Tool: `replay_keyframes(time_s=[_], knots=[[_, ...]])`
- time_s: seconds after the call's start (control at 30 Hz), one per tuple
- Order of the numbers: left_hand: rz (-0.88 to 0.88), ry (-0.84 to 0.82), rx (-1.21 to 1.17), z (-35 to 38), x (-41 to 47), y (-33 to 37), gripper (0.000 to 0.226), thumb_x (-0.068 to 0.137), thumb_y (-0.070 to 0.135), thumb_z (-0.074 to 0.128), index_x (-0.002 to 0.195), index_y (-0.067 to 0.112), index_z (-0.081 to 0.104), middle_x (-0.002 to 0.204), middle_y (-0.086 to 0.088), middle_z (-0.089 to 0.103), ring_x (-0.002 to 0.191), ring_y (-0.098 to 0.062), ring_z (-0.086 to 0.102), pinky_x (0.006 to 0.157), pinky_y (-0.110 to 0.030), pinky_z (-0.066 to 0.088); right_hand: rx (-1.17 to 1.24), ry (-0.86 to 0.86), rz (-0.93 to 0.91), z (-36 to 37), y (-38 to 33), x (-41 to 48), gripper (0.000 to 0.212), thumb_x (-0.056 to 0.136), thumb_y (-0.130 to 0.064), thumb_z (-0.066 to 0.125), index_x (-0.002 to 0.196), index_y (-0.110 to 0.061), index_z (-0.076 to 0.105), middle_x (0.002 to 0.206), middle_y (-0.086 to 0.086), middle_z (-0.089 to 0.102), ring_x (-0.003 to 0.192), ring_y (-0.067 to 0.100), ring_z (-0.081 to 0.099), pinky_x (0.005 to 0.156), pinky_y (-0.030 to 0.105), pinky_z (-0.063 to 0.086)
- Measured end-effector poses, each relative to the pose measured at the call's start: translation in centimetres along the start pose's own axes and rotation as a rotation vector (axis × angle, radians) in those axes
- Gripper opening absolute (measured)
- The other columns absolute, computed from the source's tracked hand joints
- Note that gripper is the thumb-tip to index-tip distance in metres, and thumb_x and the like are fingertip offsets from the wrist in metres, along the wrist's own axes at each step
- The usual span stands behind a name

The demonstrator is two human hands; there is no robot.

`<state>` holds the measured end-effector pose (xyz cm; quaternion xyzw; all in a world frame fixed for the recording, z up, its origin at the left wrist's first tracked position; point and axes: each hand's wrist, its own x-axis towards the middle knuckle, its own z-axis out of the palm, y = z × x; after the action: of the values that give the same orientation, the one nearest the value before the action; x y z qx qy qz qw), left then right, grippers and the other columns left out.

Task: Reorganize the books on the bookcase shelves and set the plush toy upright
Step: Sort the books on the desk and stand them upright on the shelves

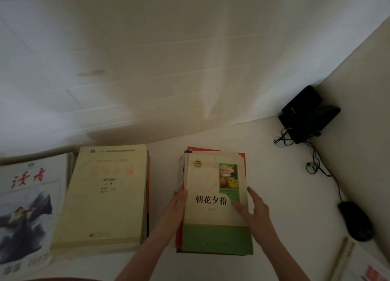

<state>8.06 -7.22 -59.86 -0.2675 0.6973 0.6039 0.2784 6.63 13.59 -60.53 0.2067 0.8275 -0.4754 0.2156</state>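
A stack of books lies flat on the white surface, topped by a cream and green book (215,196) with black Chinese characters. My left hand (176,206) presses flat against the stack's left side. My right hand (256,211) rests on the book's right edge, thumb on the cover, fingers spread. To the left lies a second pile topped by a thick yellow book (105,196). A magazine (27,209) with red characters lies at the far left. No plush toy is in view.
Black speakers (306,114) stand in the back right corner, with cables trailing down toward a black mouse (356,221). A rolled paper or stick (341,257) and printed sheets sit at the bottom right. A white wall rises behind the surface.
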Motion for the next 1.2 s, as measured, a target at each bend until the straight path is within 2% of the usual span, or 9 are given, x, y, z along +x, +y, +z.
replay_keyframes(time_s=[0.13,0.23,0.4,0.47,0.6,0.83,0.93,1.03,1.2], knots=[[0.080,0.007,0.005,0.3,-0.2,0.3,0.070,0.086,0.068,0.033,0.147,0.036,0.023,0.153,0.002,0.029,0.137,-0.020,0.034,0.111,-0.043,0.034,-0.288,0.076,-0.101,1.0,-0.9,-0.4,0.090,0.086,-0.043,0.063,0.152,-0.017,0.007,0.160,0.002,0.005,0.145,0.021,0.001,0.117,0.043,0.010],[0.182,0.036,0.007,0.0,-0.8,0.7,0.047,0.091,0.052,0.036,0.136,0.037,0.036,0.135,0.006,0.050,0.117,-0.009,0.053,0.088,-0.024,0.051,-0.325,0.088,-0.246,1.6,-1.3,-1.0,0.094,0.085,-0.044,0.063,0.152,-0.021,0.001,0.159,-0.005,0.000,0.145,0.016,0.001,0.117,0.040,0.010],[0.208,0.062,0.032,-1.2,-1.7,1.3,0.043,0.100,0.035,0.036,0.142,0.026,0.035,0.131,0.015,0.043,0.116,0.002,0.041,0.090,-0.007,0.034,-0.201,0.020,-0.071,1.8,-1.5,-1.0,0.089,0.086,-0.028,0.068,0.151,-0.016,0.009,0.154,0.006,0.020,0.141,0.023,0.017,0.112,0.044,0.025],[0.183,0.031,0.019,-0.9,-1.7,0.7,0.039,0.100,0.033,0.036,0.139,0.028,0.038,0.128,0.020,0.046,0.111,0.005,0.047,0.090,-0.009,0.040,-0.203,0.016,-0.052,1.6,-1.6,-1.0,0.089,0.085,-0.026,0.069,0.151,-0.015,0.010,0.150,0.008,0.024,0.139,0.024,0.021,0.110,0.046,0.029],[0.154,0.003,-0.002,0.6,-1.3,-0.5,0.058,0.091,0.051,0.042,0.145,0.034,0.030,0.141,0.007,0.047,0.123,-0.012,0.051,0.099,-0.042,0.048,-0.202,0.050,-0.001,1.5,-2.1,-0.6,0.087,0.083,-0.026,0.071,0.149,-0.013,0.017,0.142,0.012,0.032,0.135,0.027,0.027,0.105,0.046,0.034],[0.160,0.079,0.038,1.1,-1.5,-0.4,0.054,0.100,0.028,0.040,0.150,0.028,0.019,0.143,0.004,0.044,0.124,-0.015,0.049,0.103,-0.040,0.044,-0.122,0.051,0.090,0.9,-1.6,0.7,0.076,0.066,-0.045,0.079,0.130,-0.014,0.050,0.119,0.008,0.056,0.110,0.028,0.055,0.090,0.052,0.051],[0.160,0.093,0.087,1.3,-1.5,-0.5,0.057,0.100,0.029,0.039,0.151,0.027,0.013,0.143,0.004,0.043,0.124,-0.016,0.049,0.104,-0.037,0.043,-0.040,0.009,0.141,0.3,-1.9,1.2,0.053,0.071,-0.029,0.080,0.115,-0.010,0.056,0.109,0.009,0.064,0.097,0.028,0.063,0.082,0.047,0.054],[0.180,0.123,0.065,1.4,-1.1,-0.7,0.053,0.099,0.026,0.042,0.148,0.030,0.022,0.139,0.006,0.049,0.119,-0.013,0.052,0.100,-0.039,0.047,-0.148,0.045,0.102,0.5,-1.1,1.8,0.074,0.057,-0.046,0.080,0.119,-0.018,0.050,0.113,0.007,0.058,0.108,0.031,0.055,0.092,0.054,0.048],[0.147,0.179,0.038,2.1,-1.2,-1.2,0.057,0.093,0.028,0.051,0.145,0.033,0.028,0.134,0.010,0.051,0.119,-0.014,0.053,0.095,-0.039,0.051,-0.003,0.018,0.097,0.8,-1.6,-0.1,0.056,0.079,-0.008,0.073,0.126,-0.012,0.044,0.113,0.007,0.058,0.104,0.029,0.059,0.085,0.047,0.052]])
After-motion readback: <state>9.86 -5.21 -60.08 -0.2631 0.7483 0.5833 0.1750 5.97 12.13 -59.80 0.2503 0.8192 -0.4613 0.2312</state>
